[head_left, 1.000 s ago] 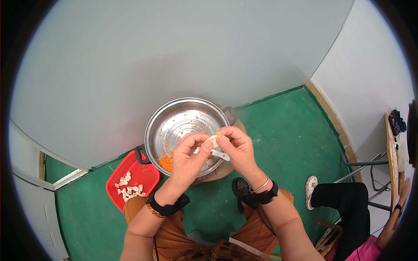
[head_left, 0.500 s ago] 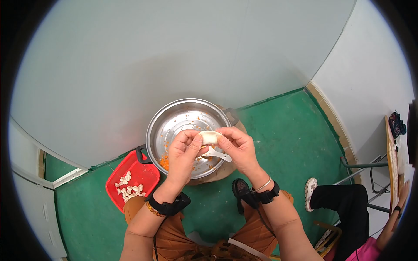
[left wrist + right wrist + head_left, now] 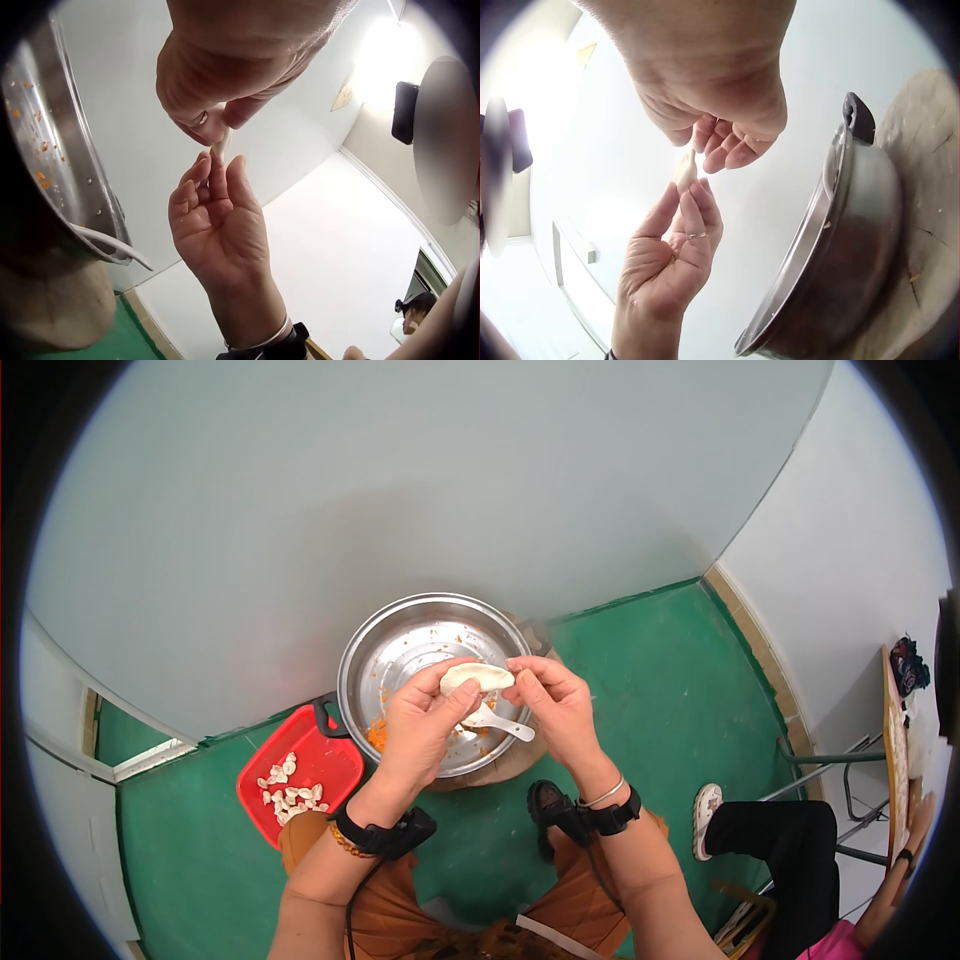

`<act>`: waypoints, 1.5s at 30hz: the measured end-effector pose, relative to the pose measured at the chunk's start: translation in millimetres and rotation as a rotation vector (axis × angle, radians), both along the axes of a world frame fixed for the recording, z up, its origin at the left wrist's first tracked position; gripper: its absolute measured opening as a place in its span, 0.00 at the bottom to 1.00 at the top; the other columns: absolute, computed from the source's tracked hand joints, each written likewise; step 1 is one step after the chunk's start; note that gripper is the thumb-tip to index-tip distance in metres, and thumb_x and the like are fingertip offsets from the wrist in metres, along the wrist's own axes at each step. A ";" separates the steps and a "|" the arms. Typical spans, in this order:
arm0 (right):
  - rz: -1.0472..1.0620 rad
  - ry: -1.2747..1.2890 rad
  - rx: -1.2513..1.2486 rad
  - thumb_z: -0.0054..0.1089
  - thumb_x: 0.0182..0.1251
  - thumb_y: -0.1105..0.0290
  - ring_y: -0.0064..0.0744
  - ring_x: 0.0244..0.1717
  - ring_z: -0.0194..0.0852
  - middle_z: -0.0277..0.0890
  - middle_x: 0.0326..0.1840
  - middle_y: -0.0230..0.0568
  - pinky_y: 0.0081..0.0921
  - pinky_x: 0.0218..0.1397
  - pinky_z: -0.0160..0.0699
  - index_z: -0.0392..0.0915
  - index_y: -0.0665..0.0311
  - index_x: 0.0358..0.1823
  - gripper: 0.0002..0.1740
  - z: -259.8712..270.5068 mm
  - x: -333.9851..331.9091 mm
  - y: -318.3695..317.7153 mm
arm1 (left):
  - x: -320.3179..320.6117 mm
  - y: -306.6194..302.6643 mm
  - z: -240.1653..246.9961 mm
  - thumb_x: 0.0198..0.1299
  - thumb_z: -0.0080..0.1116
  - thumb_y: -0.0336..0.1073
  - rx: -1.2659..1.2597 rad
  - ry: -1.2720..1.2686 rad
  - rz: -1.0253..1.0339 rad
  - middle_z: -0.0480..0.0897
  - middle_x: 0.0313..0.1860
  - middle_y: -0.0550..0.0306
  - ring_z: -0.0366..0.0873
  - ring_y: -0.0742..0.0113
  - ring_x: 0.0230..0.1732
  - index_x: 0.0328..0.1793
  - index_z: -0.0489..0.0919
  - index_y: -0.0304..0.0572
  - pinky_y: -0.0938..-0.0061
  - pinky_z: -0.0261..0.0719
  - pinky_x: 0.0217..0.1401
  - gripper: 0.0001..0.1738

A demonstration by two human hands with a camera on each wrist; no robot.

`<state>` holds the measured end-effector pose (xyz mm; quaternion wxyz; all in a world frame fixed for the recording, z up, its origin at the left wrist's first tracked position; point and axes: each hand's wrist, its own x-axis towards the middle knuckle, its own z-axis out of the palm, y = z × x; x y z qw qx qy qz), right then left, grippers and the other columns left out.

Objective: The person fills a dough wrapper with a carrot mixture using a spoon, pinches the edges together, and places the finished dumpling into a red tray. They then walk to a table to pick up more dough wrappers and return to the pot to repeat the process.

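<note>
Pinching shut a pale folded dumpling [image 3: 477, 677] with left hand [image 3: 425, 722] and right hand [image 3: 557, 707], we find scant orange filling [image 3: 379, 735] in the round steel pan [image 3: 400, 648].

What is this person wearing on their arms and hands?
No sleeves; the forearms are bare. Left hand: thin ring, black wrist strap, amber bead bracelet. Right hand: matching black strap, silver bangle.
</note>
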<state>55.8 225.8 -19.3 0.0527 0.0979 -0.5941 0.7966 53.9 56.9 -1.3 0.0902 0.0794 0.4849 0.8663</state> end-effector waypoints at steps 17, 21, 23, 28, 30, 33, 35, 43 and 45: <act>0.002 0.007 -0.024 0.59 0.61 0.77 0.19 0.35 0.75 0.78 0.35 0.35 0.17 0.40 0.75 0.77 0.69 0.42 0.08 -0.5 3.5 -2.5 | -0.7 -1.7 -3.8 0.60 0.57 0.31 0.005 0.002 -0.032 0.78 0.48 0.53 0.76 0.70 0.48 0.55 0.73 0.31 0.77 0.76 0.52 0.18; 0.040 0.039 -0.004 0.60 0.59 0.78 0.20 0.36 0.75 0.78 0.35 0.35 0.18 0.41 0.76 0.77 0.69 0.43 0.10 0.7 3.6 -0.7 | -0.4 -2.4 -1.8 0.60 0.57 0.31 0.008 -0.007 -0.027 0.78 0.47 0.53 0.76 0.70 0.47 0.55 0.73 0.32 0.78 0.77 0.51 0.17; 0.056 0.039 0.004 0.61 0.58 0.78 0.20 0.37 0.75 0.78 0.36 0.36 0.18 0.42 0.76 0.77 0.69 0.43 0.10 1.0 3.4 0.1 | 0.0 -2.5 -1.6 0.60 0.56 0.30 0.025 -0.022 -0.025 0.78 0.47 0.53 0.77 0.70 0.46 0.54 0.73 0.32 0.78 0.77 0.51 0.17; 0.044 -0.009 0.012 0.61 0.58 0.78 0.21 0.38 0.76 0.78 0.37 0.36 0.18 0.43 0.74 0.77 0.69 0.41 0.09 -0.4 4.7 0.8 | 0.3 -2.7 -1.2 0.58 0.58 0.28 0.053 -0.019 -0.047 0.79 0.44 0.55 0.77 0.72 0.44 0.54 0.73 0.32 0.80 0.77 0.48 0.18; 0.050 -0.002 0.023 0.61 0.58 0.78 0.21 0.38 0.76 0.78 0.37 0.36 0.18 0.43 0.74 0.77 0.69 0.40 0.09 0.1 5.1 1.2 | -0.2 -2.2 -2.7 0.57 0.59 0.27 0.028 0.005 -0.044 0.79 0.43 0.55 0.77 0.73 0.42 0.54 0.74 0.32 0.81 0.77 0.46 0.18; 0.053 0.019 0.027 0.61 0.58 0.78 0.21 0.37 0.75 0.78 0.37 0.36 0.17 0.42 0.74 0.77 0.68 0.39 0.08 1.3 5.7 0.2 | -0.6 -1.5 -4.7 0.56 0.60 0.27 -0.022 0.019 -0.029 0.80 0.42 0.55 0.78 0.74 0.41 0.52 0.75 0.32 0.81 0.77 0.44 0.17; 0.043 0.043 0.048 0.61 0.58 0.78 0.20 0.37 0.75 0.78 0.37 0.36 0.17 0.41 0.74 0.77 0.68 0.39 0.07 0.9 5.7 0.2 | -0.5 -1.5 -5.3 0.56 0.60 0.27 -0.026 0.019 -0.027 0.80 0.41 0.56 0.78 0.75 0.40 0.51 0.76 0.32 0.82 0.78 0.42 0.16; 0.040 0.083 0.086 0.62 0.58 0.78 0.19 0.37 0.74 0.76 0.36 0.32 0.17 0.42 0.74 0.78 0.68 0.37 0.06 2.5 5.9 3.3 | -0.8 -3.2 -5.3 0.56 0.59 0.27 -0.095 0.011 -0.041 0.80 0.38 0.55 0.78 0.75 0.36 0.48 0.77 0.33 0.82 0.79 0.38 0.13; 0.051 0.068 0.098 0.61 0.58 0.78 0.18 0.38 0.73 0.76 0.36 0.32 0.16 0.42 0.73 0.78 0.68 0.37 0.06 1.8 6.2 4.5 | -1.1 -3.1 -6.0 0.56 0.59 0.26 -0.119 0.016 -0.040 0.80 0.38 0.55 0.78 0.74 0.36 0.48 0.77 0.33 0.82 0.80 0.38 0.13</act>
